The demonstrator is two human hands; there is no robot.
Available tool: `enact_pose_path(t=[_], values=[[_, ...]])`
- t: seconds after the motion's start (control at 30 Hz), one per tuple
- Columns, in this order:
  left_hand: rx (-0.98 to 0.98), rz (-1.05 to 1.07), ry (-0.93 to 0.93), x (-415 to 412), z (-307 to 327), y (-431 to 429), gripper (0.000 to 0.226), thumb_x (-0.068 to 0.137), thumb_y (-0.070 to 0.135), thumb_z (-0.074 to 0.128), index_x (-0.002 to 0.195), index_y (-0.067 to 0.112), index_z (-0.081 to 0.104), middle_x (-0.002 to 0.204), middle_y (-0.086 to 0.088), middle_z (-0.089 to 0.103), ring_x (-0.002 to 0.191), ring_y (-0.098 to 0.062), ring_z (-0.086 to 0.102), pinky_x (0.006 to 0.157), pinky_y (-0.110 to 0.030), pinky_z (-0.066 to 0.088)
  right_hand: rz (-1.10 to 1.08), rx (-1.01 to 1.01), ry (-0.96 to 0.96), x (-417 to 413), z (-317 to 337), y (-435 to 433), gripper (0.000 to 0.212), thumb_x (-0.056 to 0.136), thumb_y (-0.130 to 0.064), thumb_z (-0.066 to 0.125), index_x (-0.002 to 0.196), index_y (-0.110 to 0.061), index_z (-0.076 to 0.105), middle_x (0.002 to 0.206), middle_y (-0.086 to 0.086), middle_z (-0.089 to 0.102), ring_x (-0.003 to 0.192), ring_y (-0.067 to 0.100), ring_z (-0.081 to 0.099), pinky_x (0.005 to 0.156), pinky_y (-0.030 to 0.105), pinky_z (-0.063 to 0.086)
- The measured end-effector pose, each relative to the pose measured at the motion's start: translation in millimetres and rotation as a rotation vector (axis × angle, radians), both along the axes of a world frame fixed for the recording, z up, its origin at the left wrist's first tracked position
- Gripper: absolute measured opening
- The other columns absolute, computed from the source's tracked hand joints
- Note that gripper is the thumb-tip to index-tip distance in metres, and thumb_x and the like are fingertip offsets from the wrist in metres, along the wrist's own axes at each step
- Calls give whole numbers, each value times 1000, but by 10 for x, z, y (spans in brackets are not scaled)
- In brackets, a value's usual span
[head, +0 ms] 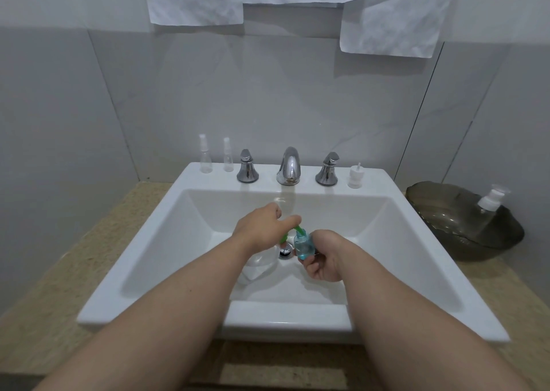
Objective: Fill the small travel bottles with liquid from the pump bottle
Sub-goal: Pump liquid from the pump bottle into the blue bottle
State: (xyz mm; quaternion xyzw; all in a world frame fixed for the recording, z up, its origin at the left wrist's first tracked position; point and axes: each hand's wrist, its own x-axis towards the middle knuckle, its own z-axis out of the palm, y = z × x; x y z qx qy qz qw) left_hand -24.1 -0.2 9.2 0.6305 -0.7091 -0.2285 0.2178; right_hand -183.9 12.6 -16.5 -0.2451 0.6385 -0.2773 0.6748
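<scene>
Over the middle of the sink (pixel 416 242), the left hand (pixel 262 227) grips the head of the pump bottle (pixel 257 267), thumb on its green spout (pixel 299 230). The right hand (pixel 326 256) is wrapped round a small travel bottle (pixel 303 244), partly filled with blue liquid, its mouth right at the spout tip.

The risk, to my eye, is a hard press or a slight tilt sending the squirt past that narrow neck and down the drain (pixel 285 253) just below. Slick fingers could also drop the bottle.

Two empty spray bottles (pixel 205 160) wait at eleven o'clock on the ledge, and another pump-topped bottle (pixel 488 209) lies in the dark bowl (pixel 431 200) at three. I can read no label or brand anywhere.
</scene>
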Motion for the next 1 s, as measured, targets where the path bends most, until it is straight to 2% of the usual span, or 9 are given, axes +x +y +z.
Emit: enact_pose_path(t=[0.37,0.53,0.73,0.87,1.0], values=[[-2,3,-10,-8,4,10,43,89,66,55,78,28,37,77,11,47,68,-11,44,62,-34,31,-25,0,26,20,26,3,35,96,-6,31,88,-7,65,66,10,63,38,13,48,40,17,39],[-4,-8,-10,-29,-7,-8,40,90,62,55,79,28,37,77,12,46,69,-13,44,64,-35,32,-6,10,19,11,50,20,39,96,-6,30,81,-6,66,68,10,62,40,14,49,46,21,39],[-9,-28,-3,-34,-14,-24,37,91,57,57,99,25,42,81,14,45,78,-17,47,67,-35,34,21,15,57,3,29,4,37,96,-8,31,82,-7,65,69,10,61,39,14,49,44,20,38],[-15,-27,1,-22,-30,-35,33,90,54,58,97,25,44,80,13,49,70,-10,46,64,-33,34,23,7,72,-2,6,-9,35,96,-8,31,85,-7,64,66,9,61,39,15,50,44,20,40],[0,-29,9,-22,-21,-36,30,90,51,59,93,26,44,78,12,53,69,-10,47,63,-33,34,12,-14,62,2,-1,-16,33,96,-7,33,88,-5,64,67,10,62,40,16,52,45,21,41]])
